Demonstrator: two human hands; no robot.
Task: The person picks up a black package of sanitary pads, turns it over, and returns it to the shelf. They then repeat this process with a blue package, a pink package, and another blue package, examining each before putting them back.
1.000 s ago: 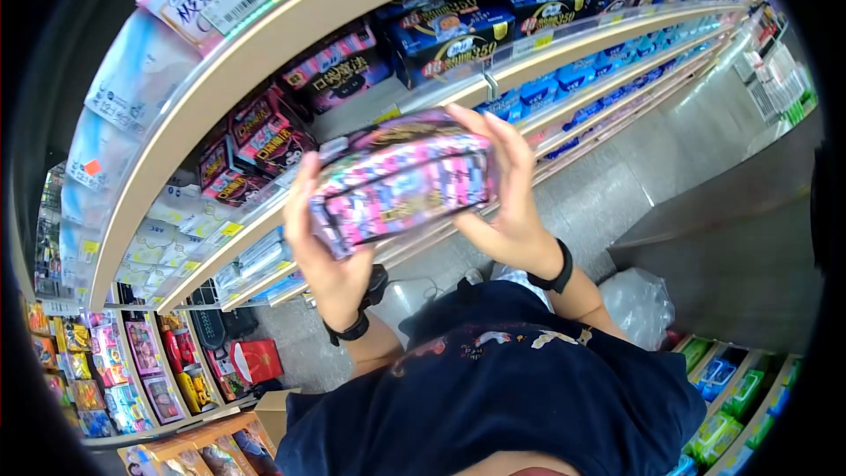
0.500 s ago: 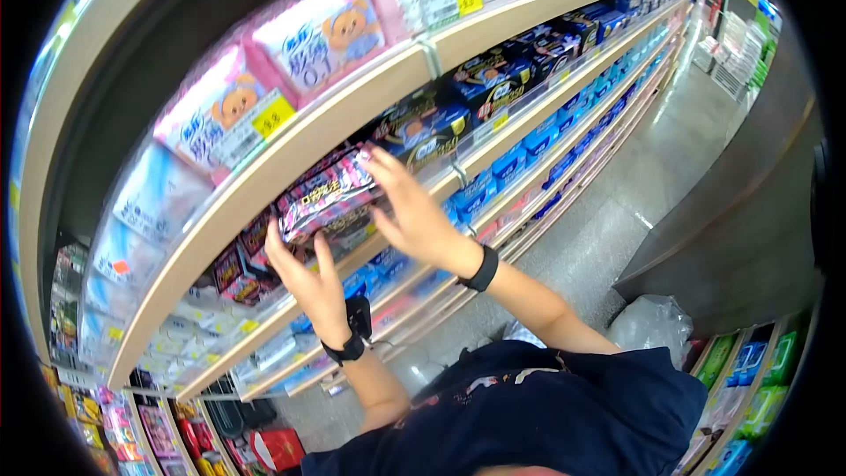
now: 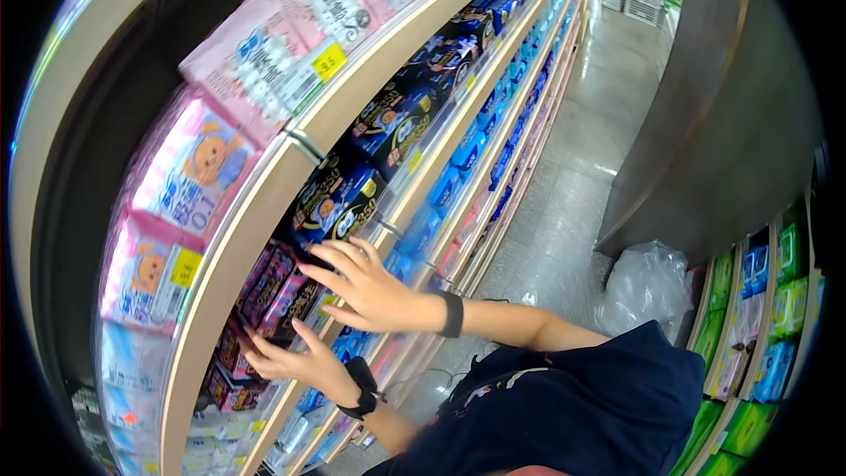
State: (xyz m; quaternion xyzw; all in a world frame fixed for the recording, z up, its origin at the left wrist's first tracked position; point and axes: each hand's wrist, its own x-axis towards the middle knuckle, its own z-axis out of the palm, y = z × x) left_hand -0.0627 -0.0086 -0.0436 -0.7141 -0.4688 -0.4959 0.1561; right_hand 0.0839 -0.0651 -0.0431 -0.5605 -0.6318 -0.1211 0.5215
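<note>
While the left hand (image 3: 295,363) spreads its fingers wide at the near end of the pack (image 3: 284,300), the right hand (image 3: 379,298) is also wide, by the far end, perhaps for guiding it straight. Whether the fingertips press it, I cannot tell. The pack lies below the upper shelf (image 3: 348,107), between black boxes (image 3: 339,203) and pink-black boxes (image 3: 233,385), probably grouped by kind. It looks blocky, pink and black, with pale lettering.

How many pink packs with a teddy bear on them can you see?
2. One bear pack is on the upper shelf; the second one is beside it, partly behind a yellow price tag. More may be hidden.
</note>
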